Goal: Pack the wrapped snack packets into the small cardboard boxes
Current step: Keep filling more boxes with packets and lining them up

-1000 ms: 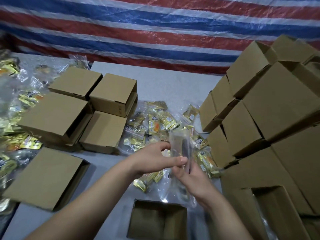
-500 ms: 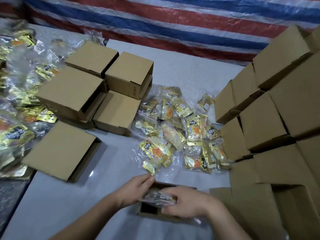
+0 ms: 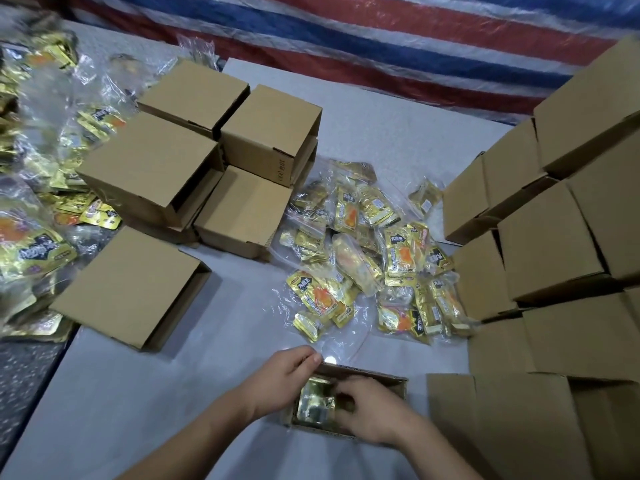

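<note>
Open box [image 3: 367,377]: we find it at the near edge of the desk [image 3: 145,403], its top open toward us. A gold packet [image 3: 313,403] lies inside, at the left end.

Left hand [image 3: 280,382]: we see it at the box's left rim, fingers [image 3: 308,358] curled over the far-left corner, gripping the cardboard.

Right hand [image 3: 370,410]: we see it reaching into the box beside the packet, fingers curled down on the contents; we cannot tell whether they pinch the packet or only press it.

Packet heap [image 3: 374,258]: gold snack packets in clear bags, loose on the desk beyond the open box, between the two groups of boxes.

Left boxes [image 3: 214,161]: we count five closed cartons, four clustered touching one another, one apart and nearer to us.

Right boxes [image 3: 561,258]: closed cartons stacked in tiers along the right edge, reaching down beside the open box.

Far-left packets [image 3: 45,188]: a further spread of bagged gold packets, partly blurred.

Tarp [image 3: 381,39]: red, blue and white stripes behind the desk.
</note>
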Available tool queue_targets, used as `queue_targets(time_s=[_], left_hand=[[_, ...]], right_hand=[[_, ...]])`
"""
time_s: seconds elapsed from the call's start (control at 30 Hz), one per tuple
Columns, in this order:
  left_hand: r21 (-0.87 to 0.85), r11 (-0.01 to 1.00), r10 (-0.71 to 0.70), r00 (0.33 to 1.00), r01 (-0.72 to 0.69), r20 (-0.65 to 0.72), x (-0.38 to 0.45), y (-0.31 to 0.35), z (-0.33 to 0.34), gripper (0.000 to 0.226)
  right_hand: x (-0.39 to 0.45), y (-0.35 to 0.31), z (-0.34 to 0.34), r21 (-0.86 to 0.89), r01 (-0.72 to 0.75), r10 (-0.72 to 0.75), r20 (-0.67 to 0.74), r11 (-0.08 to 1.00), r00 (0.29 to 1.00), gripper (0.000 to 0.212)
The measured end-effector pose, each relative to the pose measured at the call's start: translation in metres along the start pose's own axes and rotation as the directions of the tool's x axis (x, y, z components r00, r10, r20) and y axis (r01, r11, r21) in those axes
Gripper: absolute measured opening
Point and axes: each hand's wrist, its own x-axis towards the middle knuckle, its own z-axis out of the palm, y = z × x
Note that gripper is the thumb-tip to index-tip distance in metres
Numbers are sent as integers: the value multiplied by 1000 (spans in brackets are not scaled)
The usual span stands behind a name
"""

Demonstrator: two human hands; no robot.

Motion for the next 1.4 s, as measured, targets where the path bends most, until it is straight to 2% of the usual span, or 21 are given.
queue_targets(time_s=[0.07, 0.13, 0.17, 0.27, 0.4, 0.5, 0.6, 0.67, 0.73, 0.77, 0.8, 0.87, 0.93, 1.0, 1.1, 1.2, 1.3, 1.4], left_hand=[[-11, 1000, -6, 1000, 6, -9, 0, -1, -3, 33], [-10, 1000, -1, 1000, 1, 1, -1, -4, -3, 34], [5, 1000, 6, 1000, -6, 11, -2, -4, -1, 33], [8, 1000, 1, 1000, -1, 0, -4, -2, 3, 31], [-23, 999, -22, 1000, 22, 1, -3, -1, 0, 28], [-41, 999, -26, 999, 27, 27, -4, -1, 0, 29], [-77, 995, -59, 998, 58, -1, 2, -2, -12, 33], [-33, 998, -60, 996, 58, -64, 13, -3, -27, 34], [193, 981, 21, 993, 2, -118, 30, -4, -41, 27], [374, 926, 85, 992, -43, -97, 41, -3, -46, 22], [554, 827, 131, 991, -90, -35, 53, -2, -50, 22], [791, 582, 148, 981, -188, 124, 79, 3, -53, 39], [881, 384, 129, 961, -275, 244, 102, 10, -53, 61], [908, 256, 102, 943, -332, 316, 117, 15, -51, 69], [925, 133, 32, 934, -357, 356, 131, 16, -45, 73], [919, 89, -40, 921, -384, 389, 147, 16, -43, 83], [927, 57, -116, 919, -372, 376, 161, 19, -46, 105], [931, -31, -160, 922, -362, 353, 170, 18, -47, 124]], right_hand=[[7, -5, 2, -38, -71, 74, 78, 997, 994, 30], [20, -11, 13, -40, -152, 157, 248, 988, 956, 38], [24, -14, 17, -11, -193, 188, 283, 981, 941, 41], [31, -17, 14, 49, -237, 216, 258, 970, 942, 42], [11, -24, -6, 79, -160, 138, 234, 984, 962, 40], [-19, -24, -26, 209, -90, 80, 57, 974, 995, 37], [-40, -22, -47, 428, 3, 80, -176, 904, 981, 31], [-40, -16, -57, 331, 38, 88, -356, 943, 930, 29], [-34, -9, -59, 171, 27, 59, -477, 985, 877, 22], [-29, -5, -57, 114, -3, 60, -500, 993, 864, 27], [-25, 0, -54, 87, -30, 70, -503, 996, 862, 33], [-18, 7, -47, 50, -82, 95, -482, 995, 871, 38], [-16, 11, -40, -17, -127, 105, -467, 992, 878, 40], [-17, 13, -30, -73, -148, 96, -475, 986, 875, 41], [-17, 10, -15, -55, -143, 95, -516, 988, 851, 40], [-17, 10, -15, -4, -119, 96, -556, 993, 825, 36], [-18, 11, -17, 25, -113, 106, -589, 993, 801, 35], [-14, 13, -13, -24, -158, 116, -574, 987, 811, 34]])
